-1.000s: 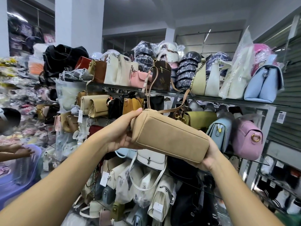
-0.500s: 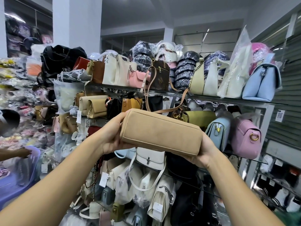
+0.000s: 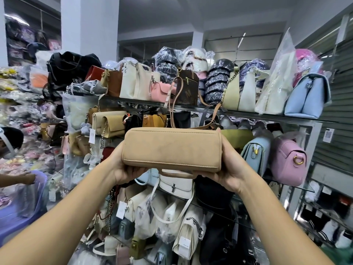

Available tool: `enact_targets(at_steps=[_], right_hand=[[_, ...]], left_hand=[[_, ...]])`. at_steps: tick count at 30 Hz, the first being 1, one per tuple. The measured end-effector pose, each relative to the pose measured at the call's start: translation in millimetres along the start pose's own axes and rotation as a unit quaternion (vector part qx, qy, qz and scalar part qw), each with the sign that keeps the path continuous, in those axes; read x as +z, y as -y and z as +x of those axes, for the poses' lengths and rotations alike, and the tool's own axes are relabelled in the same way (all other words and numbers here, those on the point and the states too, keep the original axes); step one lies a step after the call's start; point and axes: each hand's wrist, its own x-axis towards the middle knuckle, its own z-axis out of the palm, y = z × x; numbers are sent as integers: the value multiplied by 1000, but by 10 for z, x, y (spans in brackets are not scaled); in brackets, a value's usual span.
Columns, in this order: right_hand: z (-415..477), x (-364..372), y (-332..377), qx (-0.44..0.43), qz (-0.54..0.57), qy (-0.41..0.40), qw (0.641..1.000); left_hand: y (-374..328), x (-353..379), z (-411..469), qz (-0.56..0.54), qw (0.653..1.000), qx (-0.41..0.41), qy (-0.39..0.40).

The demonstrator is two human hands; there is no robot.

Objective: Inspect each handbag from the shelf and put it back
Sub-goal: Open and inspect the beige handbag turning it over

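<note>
Head view: two hands hold one tan handbag (image 3: 172, 149) in the air in front of the shelving, level, with its plain base turned to the camera. The left hand (image 3: 122, 169) grips the left end and the right hand (image 3: 227, 171) grips the right end, the fingers of each curled round behind the bag. One brown strap (image 3: 211, 119) rises from behind the bag towards the top glass shelf (image 3: 267, 116). No brand or writing shows on the tan base. On the top shelf stand two cream totes (image 3: 135, 83) side by side, one pink flap bag (image 3: 162, 90), one brown monogram bag (image 3: 188, 88) with a large letter M on its front, and one pale blue bag (image 3: 307, 96) at the right end. On the shelf below are two tan flap bags (image 3: 110, 123) touching each other to the left of the held bag, and to its right one light blue bag (image 3: 257, 155) with a yellow zip pull and one lilac bag (image 3: 288, 161) with a gold ring. One white clasp bag (image 3: 176, 183) hangs just under the held bag. At least three white hang tags (image 3: 121, 209) show among the bags, their print too small to read. One QR-code label (image 3: 329, 134) is fixed to the right upright. At the left edge another person's hand (image 3: 26, 177) reaches over a purple plastic basket (image 3: 11, 213).
</note>
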Motion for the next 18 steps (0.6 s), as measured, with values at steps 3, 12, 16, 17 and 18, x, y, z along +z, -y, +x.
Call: enact_targets(at_steps=[3, 12, 16, 17, 18], right_hand=[[-47, 57, 10, -4, -17, -2, 1000], [-137, 143, 35, -63, 7, 41, 997], [-171, 144, 72, -64, 28, 48, 996], [-172, 150, 74, -65, 27, 46, 996], [-173, 158, 73, -65, 26, 43, 997]], left_hand=[[20, -47, 51, -17, 1000, -3, 6], [43, -144, 131, -50, 997, -47, 27], [32, -184, 154, -57, 994, -76, 44], [29, -184, 155, -60, 994, -78, 48], [28, -179, 150, -62, 994, -79, 52]])
